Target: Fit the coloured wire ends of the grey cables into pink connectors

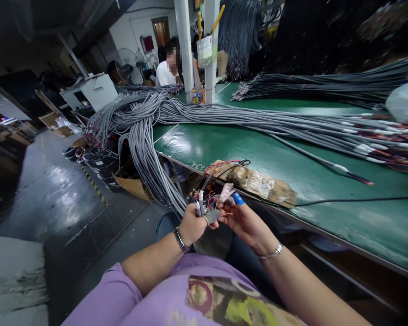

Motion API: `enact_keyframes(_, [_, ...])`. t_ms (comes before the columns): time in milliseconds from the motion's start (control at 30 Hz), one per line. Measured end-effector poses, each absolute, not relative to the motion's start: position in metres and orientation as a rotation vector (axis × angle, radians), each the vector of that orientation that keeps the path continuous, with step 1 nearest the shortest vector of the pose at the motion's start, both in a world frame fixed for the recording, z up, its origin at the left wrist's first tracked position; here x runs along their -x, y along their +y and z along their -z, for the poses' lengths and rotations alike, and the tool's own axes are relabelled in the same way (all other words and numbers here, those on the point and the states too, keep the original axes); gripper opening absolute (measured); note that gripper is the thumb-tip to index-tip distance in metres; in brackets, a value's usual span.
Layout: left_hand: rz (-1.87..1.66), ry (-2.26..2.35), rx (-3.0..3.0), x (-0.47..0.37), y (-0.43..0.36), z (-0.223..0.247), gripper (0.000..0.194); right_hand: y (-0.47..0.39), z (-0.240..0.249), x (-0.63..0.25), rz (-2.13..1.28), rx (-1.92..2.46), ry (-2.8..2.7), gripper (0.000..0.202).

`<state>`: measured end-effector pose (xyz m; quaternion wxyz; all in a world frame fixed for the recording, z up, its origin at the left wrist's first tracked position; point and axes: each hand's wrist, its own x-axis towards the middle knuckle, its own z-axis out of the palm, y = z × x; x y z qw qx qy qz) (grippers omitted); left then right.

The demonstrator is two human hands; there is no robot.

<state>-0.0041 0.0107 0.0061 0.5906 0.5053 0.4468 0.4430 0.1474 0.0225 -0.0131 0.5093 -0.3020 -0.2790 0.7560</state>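
My left hand [193,225] is closed around the ends of several grey cables [172,192], whose white-wrapped tips and thin coloured wires [211,200] fan out above the fist. A grey cover is on its thumb. Just to the right, my right hand [243,222] pinches some of the thin wires; blue tape wraps its thumb and a pale cover is on a finger. The fingertips overlap the wires, so how many strands they hold cannot be made out. From my left hand the cables run up to a heap draped over the table edge.
On the green table [197,140] lie a long grey cable bundle [258,120] and a dark one [313,86]. A taped cardboard piece [258,183] lies at the near edge, with red and black leads. A post [184,50] rises behind; a person [166,72] sits beyond. Cartons stand left.
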Motion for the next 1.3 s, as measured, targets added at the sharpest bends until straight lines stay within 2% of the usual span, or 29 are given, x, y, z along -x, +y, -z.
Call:
enact_keyframes(233, [-0.864, 1.077, -1.323, 0.011, 0.005, -0.012, 0.041, 0.010, 0.004, -0.146, -1.790, 0.726, -1.075, 0.021])
enact_keyframes(400, [-0.714, 1.017, -1.382, 0.014, 0.008, -0.017, 0.041, 0.005, -0.004, -0.145, -1.667, 0.739, -1.233, 0.020])
enact_keyframes(667, [-0.924, 1.069, -1.291, 0.016, 0.009, -0.018, 0.048, -0.001, 0.015, -0.159, -1.602, 0.925, -0.949, 0.033])
enact_keyframes(900, [-0.889, 1.045, -1.312, 0.016, 0.006, -0.017, 0.047, -0.010, 0.007, -0.146, -1.409, 0.964, -1.060, 0.027])
enact_keyframes(1033, [-0.799, 1.003, -1.309, 0.018, 0.004, -0.013, 0.043, -0.005, 0.006, -0.144, -1.497, 0.918, -0.970, 0.026])
enact_keyframes(1300, [-0.955, 1.044, -1.279, 0.017, 0.008, -0.010, 0.040, -0.007, 0.008, -0.148, -1.606, 0.897, -0.799, 0.027])
